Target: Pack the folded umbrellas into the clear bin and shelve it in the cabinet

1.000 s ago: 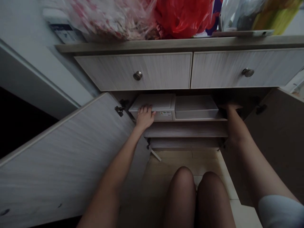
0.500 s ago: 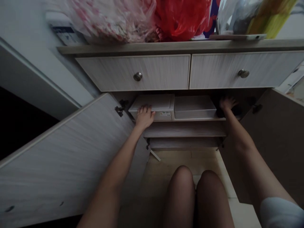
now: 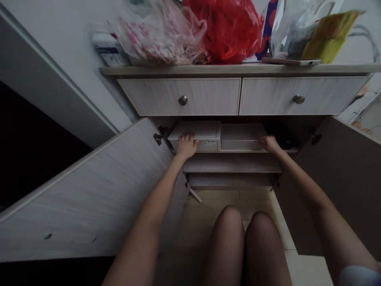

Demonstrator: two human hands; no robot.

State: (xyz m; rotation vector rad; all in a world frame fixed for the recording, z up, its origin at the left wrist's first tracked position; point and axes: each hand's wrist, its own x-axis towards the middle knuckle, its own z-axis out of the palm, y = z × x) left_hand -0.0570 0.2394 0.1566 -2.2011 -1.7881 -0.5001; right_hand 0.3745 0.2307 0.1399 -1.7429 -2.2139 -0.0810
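My left hand (image 3: 186,147) lies with fingers stretched over the top front edge of a white plastic storage box (image 3: 201,129), which has a small label on its front. To its right, on the same cabinet shelf, sits a lower translucent plastic box (image 3: 241,139). Curled fingers of my right hand (image 3: 268,143) grip this second box near its right front corner; the fingertips are partly hidden. Just past that hand, some dark items (image 3: 284,137) rest in shadow at the shelf's right end.
Two cabinet doors stand swung wide, the left door (image 3: 98,190) and the right door (image 3: 333,186). Above are two closed drawers (image 3: 208,95). The cabinet top (image 3: 226,70) bears a red plastic bag (image 3: 228,33), a clear bag (image 3: 160,39) and a phone (image 3: 291,61). Lower shelves (image 3: 232,163) lie beneath the boxes.
My right hand has moved left from the dark items to the translucent box's right corner, its spread fingers now curled. My left hand stays on the white box. The view has shifted slightly.
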